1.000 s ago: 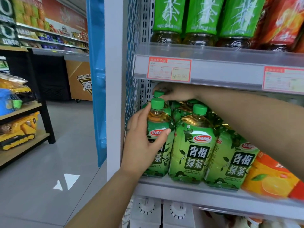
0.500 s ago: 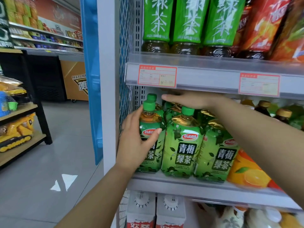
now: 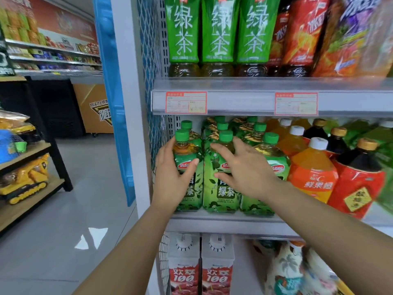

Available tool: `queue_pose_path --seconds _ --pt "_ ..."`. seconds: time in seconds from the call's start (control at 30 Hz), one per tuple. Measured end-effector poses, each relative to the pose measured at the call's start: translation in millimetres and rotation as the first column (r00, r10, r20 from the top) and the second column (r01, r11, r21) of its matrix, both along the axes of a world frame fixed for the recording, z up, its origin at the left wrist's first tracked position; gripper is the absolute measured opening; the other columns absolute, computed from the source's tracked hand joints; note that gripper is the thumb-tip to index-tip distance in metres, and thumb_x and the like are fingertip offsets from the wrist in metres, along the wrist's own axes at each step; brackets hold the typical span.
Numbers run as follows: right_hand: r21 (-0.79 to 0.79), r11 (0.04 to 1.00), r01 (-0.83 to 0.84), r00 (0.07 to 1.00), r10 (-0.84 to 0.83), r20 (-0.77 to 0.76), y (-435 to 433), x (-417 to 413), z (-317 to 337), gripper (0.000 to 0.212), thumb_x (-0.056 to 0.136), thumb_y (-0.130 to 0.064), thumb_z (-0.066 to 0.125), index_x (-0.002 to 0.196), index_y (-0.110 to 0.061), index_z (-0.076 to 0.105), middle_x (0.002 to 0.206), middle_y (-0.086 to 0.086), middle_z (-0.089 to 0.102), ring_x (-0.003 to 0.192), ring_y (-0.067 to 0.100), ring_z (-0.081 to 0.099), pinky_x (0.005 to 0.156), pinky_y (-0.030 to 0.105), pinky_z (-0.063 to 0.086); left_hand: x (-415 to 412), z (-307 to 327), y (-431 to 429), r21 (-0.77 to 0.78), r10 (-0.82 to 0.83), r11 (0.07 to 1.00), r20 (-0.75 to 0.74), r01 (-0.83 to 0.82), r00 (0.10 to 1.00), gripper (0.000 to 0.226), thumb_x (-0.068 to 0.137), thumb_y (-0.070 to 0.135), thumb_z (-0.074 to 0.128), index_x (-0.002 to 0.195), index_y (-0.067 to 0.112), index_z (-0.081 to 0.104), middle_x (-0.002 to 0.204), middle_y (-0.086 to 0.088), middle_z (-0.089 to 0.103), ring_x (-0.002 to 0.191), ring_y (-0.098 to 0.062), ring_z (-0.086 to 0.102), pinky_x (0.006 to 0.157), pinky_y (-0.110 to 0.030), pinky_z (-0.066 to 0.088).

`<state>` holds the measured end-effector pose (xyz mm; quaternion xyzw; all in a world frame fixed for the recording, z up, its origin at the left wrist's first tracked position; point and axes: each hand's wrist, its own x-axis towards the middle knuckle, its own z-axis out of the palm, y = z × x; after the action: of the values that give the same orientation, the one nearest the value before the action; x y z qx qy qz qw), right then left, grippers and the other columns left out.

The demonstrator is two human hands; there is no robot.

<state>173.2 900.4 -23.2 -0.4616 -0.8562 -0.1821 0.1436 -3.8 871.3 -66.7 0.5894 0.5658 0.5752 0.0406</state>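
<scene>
The front left bottle is being gripped by the left hand, with the thumb lying across its label. It is standing upright at the left end of the shelf. The right hand is being spread wide over the second bottle just beside it; contact cannot be told.

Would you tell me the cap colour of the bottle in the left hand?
The bottle has a green cap, clearest in the head view.

orange juice bottle upright; yellow toy excavator on wooden rack.
</scene>
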Motion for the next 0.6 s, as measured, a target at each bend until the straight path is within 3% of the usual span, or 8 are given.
queue_pose_path --seconds 0.13,0.23,0.3,0.33,0.4,0.5,0.6 --pt "0.025 0.998 -0.061 0.998 0.061 0.005 -7 10 -3 0.079 0.089 -0.048 0.052 0.148 -0.033 0.002 0.154 0.024 0.009 0.143 0.034 0.016 0.114 0.04 0.0 3 10 -6 -0.056 -0.002 0.998 -0.038 0.0 0.999 0.074 0.088 0.031 0.062 0.149 0.02 0.021 0.146 -0.003 0.033 0.137 -0.016 0.026 0.116 -0.041 0.022" --pt "0.197 0.979 -0.058 0.985 0.089 -0.151 -19 32 -18 0.075 0.08 -0.038 0.067 0.144 -0.025 0.029 0.15 0.019 0.029 0.138 0.034 0.029 0.113 0.052 0.006 9 17 -17 0.046 0.092 0.995 -0.255 -0.083 0.963 0.076 0.087 0.025 0.064 0.149 0.018 0.019 0.148 -0.012 0.024 0.139 -0.027 0.019 0.115 -0.039 0.017" --pt "0.25 0.966 0.067 0.96 0.006 -0.281 -28 47 -32 0.074 0.077 -0.041 0.067 0.141 -0.027 0.033 0.148 0.02 0.031 0.139 0.038 0.025 0.109 0.061 0.012 14 17 -18 0.155 0.184 0.98 -0.489 -0.123 0.853 0.071 0.084 0.026 0.066 0.145 0.019 0.03 0.146 -0.016 0.026 0.138 -0.036 0.017 0.112 -0.057 0.022" --pt "0.236 0.963 0.127 0.952 -0.052 -0.301 -31 51 -40 0.078 0.075 -0.046 0.067 0.143 -0.028 0.031 0.15 0.021 0.027 0.14 0.041 0.02 0.106 0.065 0.014 16 19 -17 0.137 0.204 0.979 -0.572 -0.153 0.794 0.067 0.083 0.029 0.066 0.142 0.021 0.035 0.147 -0.016 0.025 0.139 -0.039 0.013 0.108 -0.065 0.022" --pt "0.175 0.965 0.196 0.94 -0.134 -0.312 -31 53 -52 0.087 0.072 -0.053 0.068 0.145 -0.031 0.026 0.153 0.022 0.019 0.14 0.045 0.013 0.101 0.071 0.017 18 26 -13 -0.024 0.16 0.97 -0.685 -0.241 0.71 0.064 0.084 0.042 0.064 0.14 0.025 0.04 0.154 -0.01 0.015 0.141 -0.041 -0.003 0.106 -0.072 0.014" --pt "0.114 0.97 0.217 0.936 -0.173 -0.306 -26 50 -61 0.094 0.067 -0.056 0.072 0.145 -0.032 0.025 0.154 0.022 0.013 0.14 0.046 0.011 0.101 0.072 0.018 16 38 -7 -0.186 0.055 0.931 -0.778 -0.313 0.626 0.063 0.085 0.059 0.051 0.14 0.03 0.039 0.158 0.006 -0.003 0.14 -0.041 -0.02 0.105 -0.07 0.008" --pt "0.121 0.969 0.217 0.921 -0.162 -0.354 -24 45 -65 0.091 0.065 -0.053 0.076 0.143 -0.027 0.034 0.152 0.025 0.016 0.139 0.047 0.014 0.105 0.066 0.025 16 46 -5 -0.328 -0.069 0.893 -0.778 -0.309 0.625 0.072 0.083 0.064 0.049 0.144 0.031 0.031 0.157 0.008 0.005 0.141 -0.043 -0.012 0.107 -0.068 0.017"
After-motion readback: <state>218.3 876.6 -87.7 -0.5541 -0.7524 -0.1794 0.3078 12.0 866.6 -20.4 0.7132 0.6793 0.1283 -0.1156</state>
